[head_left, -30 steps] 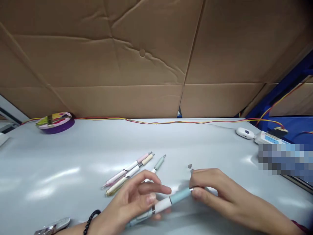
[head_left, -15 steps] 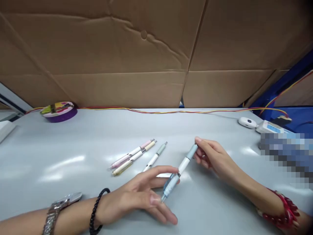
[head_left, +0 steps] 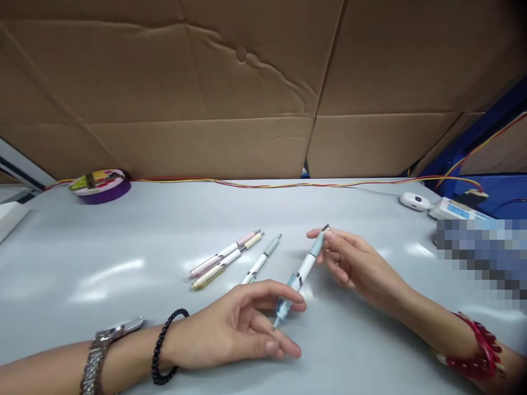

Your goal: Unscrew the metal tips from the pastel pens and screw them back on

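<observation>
Backdrop: brown creased cardboard [head_left: 197,82], one round hole. Work surface: pale grey tabletop [head_left: 164,219], glossy, set against it. Blue metal frame [head_left: 469,137], at right. Twisted red-and-yellow wires [head_left: 263,185], along the far edge.

Left hand [head_left: 251,323]: half-curled, fingers loosely spread, thumb away from the index finger; whether these fingers bore any of the pen's weight could not be told. Right hand [head_left: 349,255]: thumb and index finger closed to a narrow pinch, the other fingers bent beneath.

Round purple tin [head_left: 107,189], decorated lid, far left.

Principal item: blue-and-white pen [head_left: 305,267], one, between the two hands. Long axis diagonal, from near left to far right. Silver tip uppermost, just past the right thumb; pale blue grip in the pinch; clip end downward, passing behind the left index finger. Right hand nearer the tip, left nearer the clip end.

Further pens, three, roughly parallel to it: yellow pen [head_left: 228,261] just beside pink pen [head_left: 224,253]; green pen [head_left: 259,264] apart, nearer the held one, lower end hidden by the left hand.
</observation>
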A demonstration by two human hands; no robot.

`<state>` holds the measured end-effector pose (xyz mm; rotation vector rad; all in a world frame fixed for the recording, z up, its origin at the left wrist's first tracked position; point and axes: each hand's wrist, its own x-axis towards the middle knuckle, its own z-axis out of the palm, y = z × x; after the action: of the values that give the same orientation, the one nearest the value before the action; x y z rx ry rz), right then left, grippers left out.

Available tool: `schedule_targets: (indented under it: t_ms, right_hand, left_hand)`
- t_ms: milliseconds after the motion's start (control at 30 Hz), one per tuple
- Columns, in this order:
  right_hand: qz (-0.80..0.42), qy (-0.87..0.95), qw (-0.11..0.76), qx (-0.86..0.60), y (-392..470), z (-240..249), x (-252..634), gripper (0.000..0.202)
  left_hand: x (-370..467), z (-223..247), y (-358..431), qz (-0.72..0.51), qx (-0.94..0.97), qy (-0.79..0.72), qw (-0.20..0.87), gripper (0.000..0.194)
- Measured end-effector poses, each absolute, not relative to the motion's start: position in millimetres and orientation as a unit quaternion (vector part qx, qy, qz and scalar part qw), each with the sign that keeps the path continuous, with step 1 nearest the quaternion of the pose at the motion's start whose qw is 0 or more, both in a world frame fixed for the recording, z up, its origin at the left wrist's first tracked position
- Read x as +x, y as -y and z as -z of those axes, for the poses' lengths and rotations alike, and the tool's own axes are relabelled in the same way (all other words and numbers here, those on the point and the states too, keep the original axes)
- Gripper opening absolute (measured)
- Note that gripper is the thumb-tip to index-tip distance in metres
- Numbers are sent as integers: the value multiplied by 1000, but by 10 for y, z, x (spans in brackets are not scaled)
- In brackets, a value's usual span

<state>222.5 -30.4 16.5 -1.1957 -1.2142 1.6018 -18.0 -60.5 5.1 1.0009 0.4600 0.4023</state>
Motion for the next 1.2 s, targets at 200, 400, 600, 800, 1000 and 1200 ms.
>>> schedule_targets:
  t_ms: [200,400,600,800,1000,1200]
  right_hand:
    - [-714,440,332,-432,399,-144,2105,31]
    - [-721,433,329,-429,399,-122,2106,30]
    - [-725,435,321,-426,388,-117,2107,32]
    - [-730,444,310,-418,401,-129,2118,31]
    - [-740,471,275,-393,419,-151,2141,28]
    - [-750,479,268,-369,429,-121,2144,25]
  left_hand:
    - [-190,-87,596,-161,449,-251,842,30]
    - [-182,-100,585,-136,456,-266,838,57]
    - [-173,-102,588,-129,455,-280,836,56]
    - [-177,-69,610,-125,475,-280,825,54]
    - [-160,-98,698,-130,526,-273,795,44]
    - [-144,-150,762,-150,596,-276,739,35]
